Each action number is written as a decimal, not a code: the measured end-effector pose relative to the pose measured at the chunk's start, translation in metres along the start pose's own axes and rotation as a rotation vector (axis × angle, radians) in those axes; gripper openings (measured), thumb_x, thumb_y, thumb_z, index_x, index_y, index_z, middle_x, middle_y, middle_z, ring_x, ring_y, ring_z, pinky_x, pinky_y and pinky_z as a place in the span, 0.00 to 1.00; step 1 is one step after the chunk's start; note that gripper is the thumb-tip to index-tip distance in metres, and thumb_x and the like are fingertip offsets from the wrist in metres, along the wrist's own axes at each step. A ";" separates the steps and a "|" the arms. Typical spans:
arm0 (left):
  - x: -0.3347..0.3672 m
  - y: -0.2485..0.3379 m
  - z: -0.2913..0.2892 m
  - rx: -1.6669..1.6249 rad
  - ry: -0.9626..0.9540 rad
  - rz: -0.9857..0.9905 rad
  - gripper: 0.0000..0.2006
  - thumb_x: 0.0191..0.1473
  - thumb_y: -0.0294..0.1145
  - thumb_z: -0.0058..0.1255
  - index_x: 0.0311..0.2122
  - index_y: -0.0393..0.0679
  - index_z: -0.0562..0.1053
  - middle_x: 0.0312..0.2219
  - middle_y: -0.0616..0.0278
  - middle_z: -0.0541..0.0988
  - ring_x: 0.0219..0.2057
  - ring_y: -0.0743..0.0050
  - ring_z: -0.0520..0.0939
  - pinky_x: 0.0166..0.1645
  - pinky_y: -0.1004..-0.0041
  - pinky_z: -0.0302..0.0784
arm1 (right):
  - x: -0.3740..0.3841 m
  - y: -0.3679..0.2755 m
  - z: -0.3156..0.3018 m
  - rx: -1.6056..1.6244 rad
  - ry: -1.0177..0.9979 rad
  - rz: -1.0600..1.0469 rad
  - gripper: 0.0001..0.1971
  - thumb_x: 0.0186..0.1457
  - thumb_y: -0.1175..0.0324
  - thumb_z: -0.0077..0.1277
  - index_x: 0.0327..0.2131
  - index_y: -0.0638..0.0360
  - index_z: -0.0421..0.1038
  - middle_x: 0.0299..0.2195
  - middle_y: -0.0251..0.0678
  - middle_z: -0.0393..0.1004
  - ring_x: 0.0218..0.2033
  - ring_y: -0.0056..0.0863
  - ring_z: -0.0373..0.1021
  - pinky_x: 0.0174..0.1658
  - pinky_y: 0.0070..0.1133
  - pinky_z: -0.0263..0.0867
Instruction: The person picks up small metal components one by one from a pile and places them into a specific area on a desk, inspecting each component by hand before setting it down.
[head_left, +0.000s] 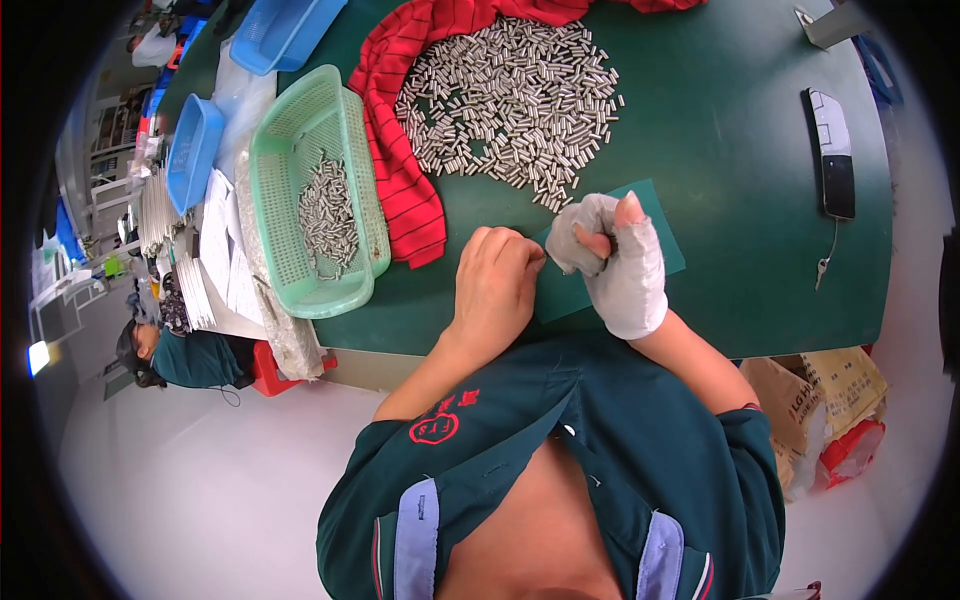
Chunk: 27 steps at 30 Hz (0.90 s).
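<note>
My left hand (495,285) is bare and rests near the table's front edge. Its fingers are curled together, and whatever they pinch is hidden or too small to tell. Just to its right, my right hand (628,268) wears a whitish glove that leaves some fingertips bare. Those fingers are bent inward with the thumb raised, and I cannot make out what they hold. Under the right hand lies a thin green mat (658,225). Ahead of both hands spreads a large pile of small silvery metal pins (515,95), its near tip almost touching the glove.
A red black-striped cloth (400,165) borders the pile. Left of it stands a light green basket (368,200) holding more metal pins (328,218). Blue trays (197,150) and papers sit further left. A phone (833,160) lies at right; another person (195,355) is at far left.
</note>
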<state>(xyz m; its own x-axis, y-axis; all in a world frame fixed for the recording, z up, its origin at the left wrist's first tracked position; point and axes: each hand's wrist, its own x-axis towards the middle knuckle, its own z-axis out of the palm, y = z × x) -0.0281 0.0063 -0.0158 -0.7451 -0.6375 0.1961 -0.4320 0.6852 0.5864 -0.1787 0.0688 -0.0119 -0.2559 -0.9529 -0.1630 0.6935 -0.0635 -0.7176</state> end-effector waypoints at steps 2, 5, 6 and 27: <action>-0.001 -0.001 0.002 -0.001 0.010 0.002 0.09 0.40 0.17 0.56 0.29 0.38 0.69 0.26 0.56 0.72 0.30 0.53 0.72 0.34 0.63 0.69 | 0.000 0.000 0.000 -0.030 -0.001 -0.006 0.30 0.63 0.42 0.35 0.18 0.57 0.54 0.18 0.29 0.56 0.20 0.19 0.52 0.26 0.19 0.48; -0.002 -0.001 0.005 -0.021 0.051 0.012 0.09 0.40 0.16 0.56 0.29 0.38 0.69 0.26 0.55 0.72 0.30 0.52 0.72 0.34 0.62 0.68 | -0.001 0.002 0.002 -0.053 0.010 -0.007 0.30 0.63 0.41 0.34 0.19 0.58 0.56 0.18 0.29 0.58 0.21 0.19 0.53 0.26 0.18 0.49; -0.002 -0.001 0.006 -0.020 0.056 0.017 0.09 0.40 0.16 0.56 0.29 0.38 0.69 0.26 0.55 0.72 0.30 0.52 0.72 0.34 0.62 0.68 | -0.002 0.003 0.003 -0.044 0.024 -0.004 0.30 0.63 0.41 0.34 0.19 0.59 0.57 0.18 0.29 0.58 0.21 0.19 0.53 0.26 0.18 0.49; -0.007 -0.012 -0.021 -0.481 0.173 -0.085 0.07 0.46 0.19 0.57 0.30 0.39 0.71 0.29 0.60 0.73 0.32 0.65 0.72 0.38 0.72 0.68 | -0.023 0.008 -0.006 -0.206 -0.092 -0.176 0.30 0.61 0.37 0.31 0.19 0.54 0.51 0.18 0.33 0.57 0.23 0.27 0.57 0.44 0.30 0.62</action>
<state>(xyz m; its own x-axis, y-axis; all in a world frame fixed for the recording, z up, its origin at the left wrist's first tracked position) -0.0072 -0.0051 -0.0074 -0.6049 -0.7608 0.2354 -0.1743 0.4149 0.8930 -0.1708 0.0921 -0.0177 -0.2914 -0.9561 0.0314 0.4904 -0.1775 -0.8532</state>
